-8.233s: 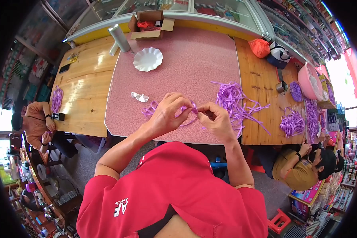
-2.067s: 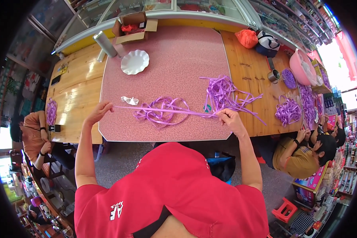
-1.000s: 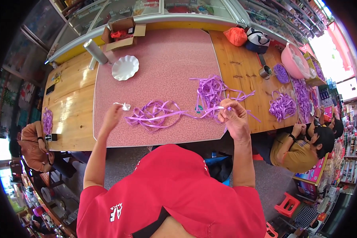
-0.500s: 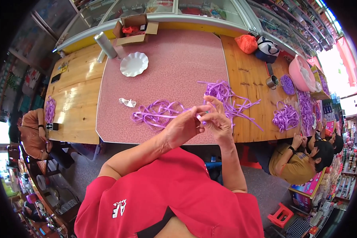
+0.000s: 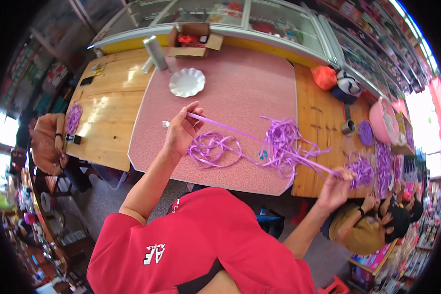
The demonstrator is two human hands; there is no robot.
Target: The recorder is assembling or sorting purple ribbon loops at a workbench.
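Head view, I see left hand (image 5: 180, 134) and right hand (image 5: 335, 186), together half a second ago, now apart, each pinching the purple ribbon (image 5: 259, 142) taut above the pink table (image 5: 240, 93).

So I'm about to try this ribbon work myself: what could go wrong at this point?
The purple ribbon, stretched between left hand and right hand, passes over the loose ribbon pile and might snag it. It could also drag the coiled loops out of shape.
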